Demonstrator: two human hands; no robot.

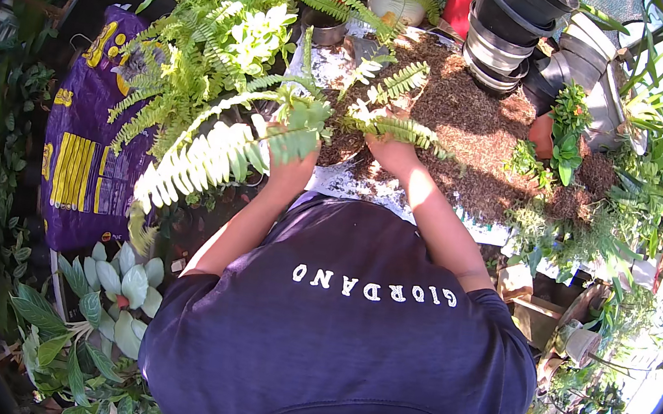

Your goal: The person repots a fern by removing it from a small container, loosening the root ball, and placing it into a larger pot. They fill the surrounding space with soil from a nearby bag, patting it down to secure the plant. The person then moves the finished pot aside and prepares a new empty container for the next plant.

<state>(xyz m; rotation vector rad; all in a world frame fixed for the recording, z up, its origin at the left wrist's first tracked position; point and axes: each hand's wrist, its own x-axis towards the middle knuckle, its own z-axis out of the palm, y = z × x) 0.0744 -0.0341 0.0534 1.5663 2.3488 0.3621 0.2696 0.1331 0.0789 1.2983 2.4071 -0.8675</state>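
Observation:
A fern plant (pixel 353 120) with several arching fronds stands in dark soil between my hands, in what looks like a round pot (pixel 336 161) whose rim shows only in part. My left hand (pixel 294 157) is at the pot's left side, its fingers largely covered by a long, sunlit fern frond (pixel 202 161). On the other side, my right hand (pixel 390 152) reaches in among the fronds at the edge of the soil. Leaves hide its fingertips, so its exact hold does not show. Loose brown potting mix (pixel 467 149) is spread over a white sheet (pixel 364 189) beneath.
Stacked black pots (pixel 504 36) stand at the back right. A leafy fern clump (pixel 208 52) crowds the left, beside a purple printed bag (pixel 92 180). A small flowering plant (pixel 567 132) and root balls (pixel 596 173) lie at the right. Red (pixel 460 4) and white pots (pixel 407 1) line the back.

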